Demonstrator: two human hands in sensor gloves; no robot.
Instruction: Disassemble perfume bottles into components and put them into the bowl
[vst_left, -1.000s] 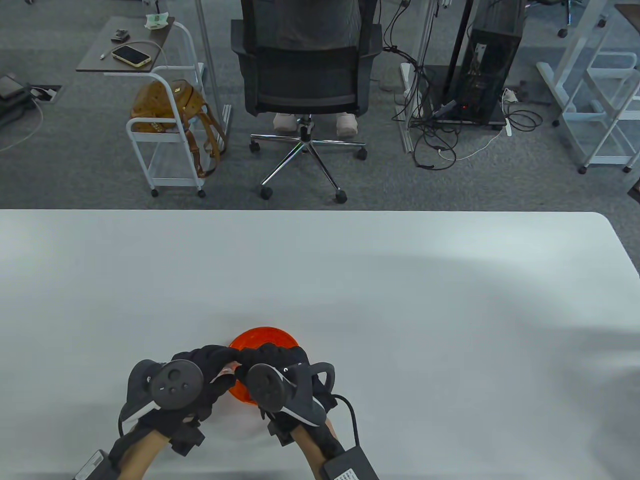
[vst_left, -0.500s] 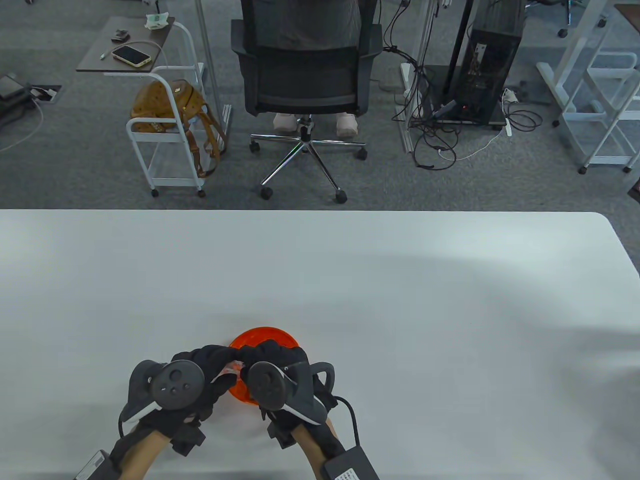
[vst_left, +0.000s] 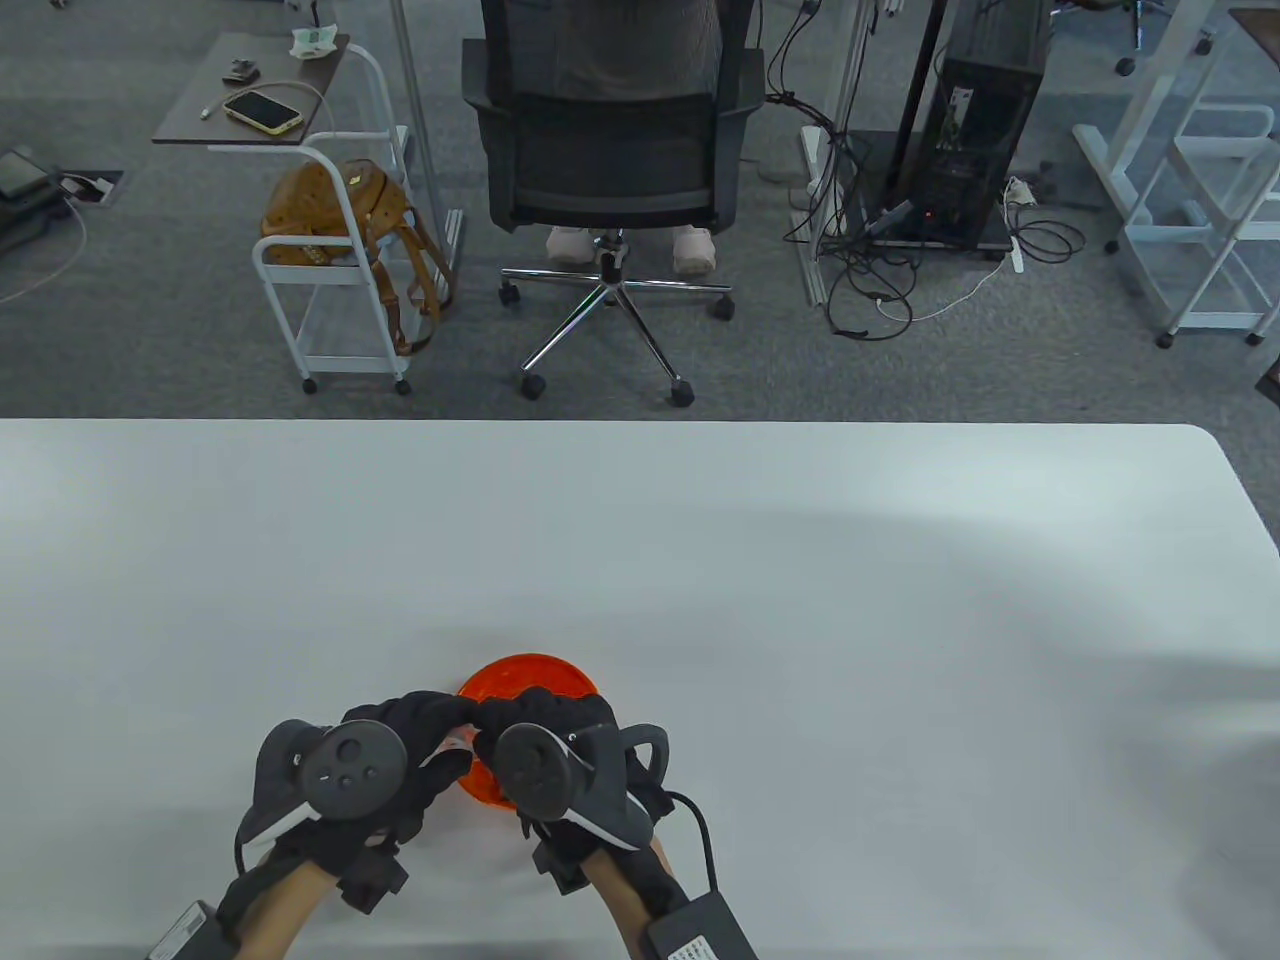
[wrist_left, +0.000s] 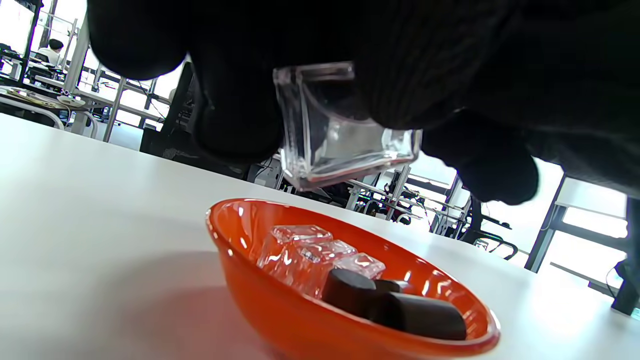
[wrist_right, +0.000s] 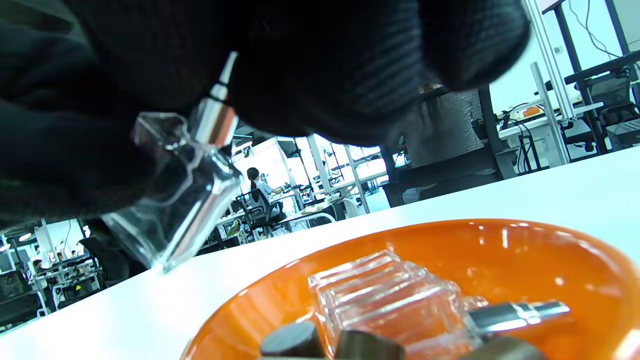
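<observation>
The perfume bottle (wrist_left: 345, 130), clear glass, hung just above the orange bowl (wrist_left: 280, 310), where we held it: our left hand (vst_left: 400, 745) gripped its square body with curled fingers, and our right hand (vst_left: 545, 715) pinched its silver spray neck (wrist_right: 214, 120). Inside the bowl lay clear bottles (wrist_right: 395, 300) and dark caps (wrist_left: 400, 307).

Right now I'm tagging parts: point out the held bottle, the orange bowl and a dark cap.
held bottle (wrist_left: 345, 145), left wrist view, clear glass body.
orange bowl (wrist_left: 260, 305), left wrist view, outer wall.
dark cap (wrist_left: 422, 315), left wrist view, side.
</observation>
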